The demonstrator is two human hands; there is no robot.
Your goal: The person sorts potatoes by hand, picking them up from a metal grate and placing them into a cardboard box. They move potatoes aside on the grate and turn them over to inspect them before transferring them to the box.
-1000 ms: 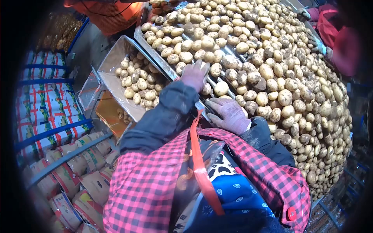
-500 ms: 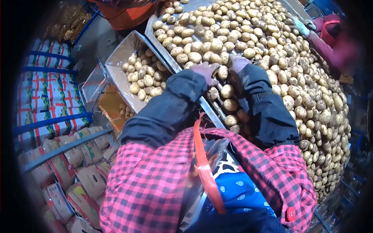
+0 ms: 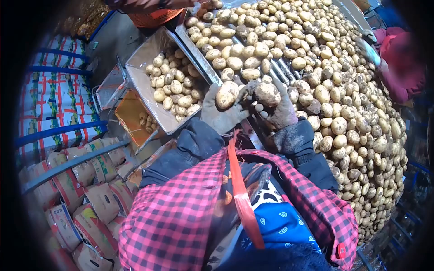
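My gloved left hand (image 3: 220, 115) is turned palm up, its fingers curled round a large pale potato (image 3: 227, 95). Close beside it, my gloved right hand (image 3: 284, 109) grips a darker potato (image 3: 267, 94) caked with soil. A few small round lumps (image 3: 259, 108) show just under that potato, by the right fingers. Both hands are held above the near edge of a sorting table, where metal rollers (image 3: 285, 67) show between loose potatoes. Just left of my left hand stands a lined carton (image 3: 138, 67) partly filled with potatoes.
A large heap of potatoes (image 3: 357, 131) spreads over the table to the right. Another person's gloved hand (image 3: 368, 49) is at its far right side. Someone in an orange mesh garment (image 3: 156, 17) stands at the back. Stacked cartons (image 3: 58, 101) and packed bags (image 3: 101, 198) are at left.
Both hands have come up and back toward me from among the potatoes. Each now shows a potato in its grip. The person at right has shifted an arm.
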